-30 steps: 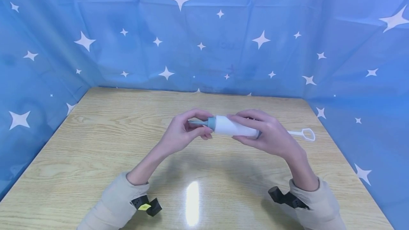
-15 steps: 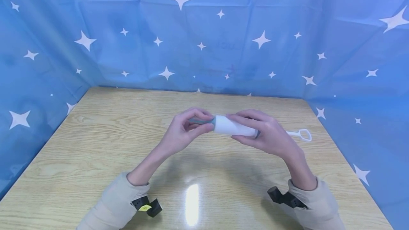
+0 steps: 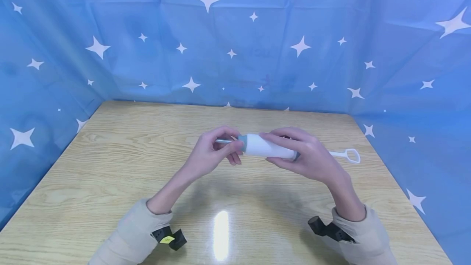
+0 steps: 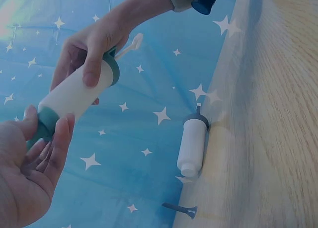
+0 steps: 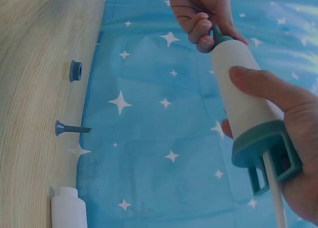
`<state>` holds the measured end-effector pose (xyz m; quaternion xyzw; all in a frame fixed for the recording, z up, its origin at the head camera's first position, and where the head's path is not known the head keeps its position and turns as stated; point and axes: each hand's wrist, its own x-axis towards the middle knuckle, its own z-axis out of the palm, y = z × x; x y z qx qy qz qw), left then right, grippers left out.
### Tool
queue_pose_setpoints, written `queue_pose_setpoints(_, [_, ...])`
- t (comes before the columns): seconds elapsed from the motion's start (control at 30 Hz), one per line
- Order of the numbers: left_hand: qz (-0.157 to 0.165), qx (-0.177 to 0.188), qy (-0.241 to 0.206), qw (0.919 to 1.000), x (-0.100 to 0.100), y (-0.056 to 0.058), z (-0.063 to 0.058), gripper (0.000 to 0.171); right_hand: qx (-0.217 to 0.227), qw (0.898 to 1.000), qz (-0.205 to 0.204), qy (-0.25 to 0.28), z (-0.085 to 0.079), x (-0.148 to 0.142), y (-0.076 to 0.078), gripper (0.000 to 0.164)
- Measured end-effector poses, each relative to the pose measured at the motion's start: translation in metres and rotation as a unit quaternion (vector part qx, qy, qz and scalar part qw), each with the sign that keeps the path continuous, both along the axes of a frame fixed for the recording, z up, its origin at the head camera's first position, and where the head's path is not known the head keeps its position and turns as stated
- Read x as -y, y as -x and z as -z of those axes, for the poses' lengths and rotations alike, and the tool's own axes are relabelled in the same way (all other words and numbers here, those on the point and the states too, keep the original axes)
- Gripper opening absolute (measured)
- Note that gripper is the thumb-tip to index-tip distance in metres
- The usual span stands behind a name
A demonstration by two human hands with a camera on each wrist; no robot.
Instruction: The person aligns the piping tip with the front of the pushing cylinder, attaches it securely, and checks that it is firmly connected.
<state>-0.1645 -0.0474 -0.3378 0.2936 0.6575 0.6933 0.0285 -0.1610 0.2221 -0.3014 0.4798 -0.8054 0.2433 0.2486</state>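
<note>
While the right hand grips the white barrel of a plunger dispenser, the left hand pinches its teal collar. Both hold it sideways above the wooden table.

Tube is sitting between left hand and right hand, above table; handle is poking out rightward; curtain is hanging behind table.
</note>
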Motion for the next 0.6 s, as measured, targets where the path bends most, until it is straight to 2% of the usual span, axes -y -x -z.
queue_pose_setpoints(0.3, [0.023,-0.045,-0.009,0.9987,-0.0005,0.0001,-0.0007,0.021,0.005,1.0,0.0,-0.001,-0.0013,-0.0006,-0.0012,0.046])
queue_pose_setpoints(0.43, [0.027,-0.041,-0.013,0.9987,-0.0017,-0.0004,-0.0014,0.02,0.003,1.0,-0.001,0.0,-0.0014,-0.0012,-0.0008,0.046])
queue_pose_setpoints(0.6, [0.003,-0.026,0.0,0.9997,-0.0011,-0.0029,-0.0037,0.018,0.003,1.0,-0.012,0.003,-0.0014,-0.0006,0.0005,0.045])
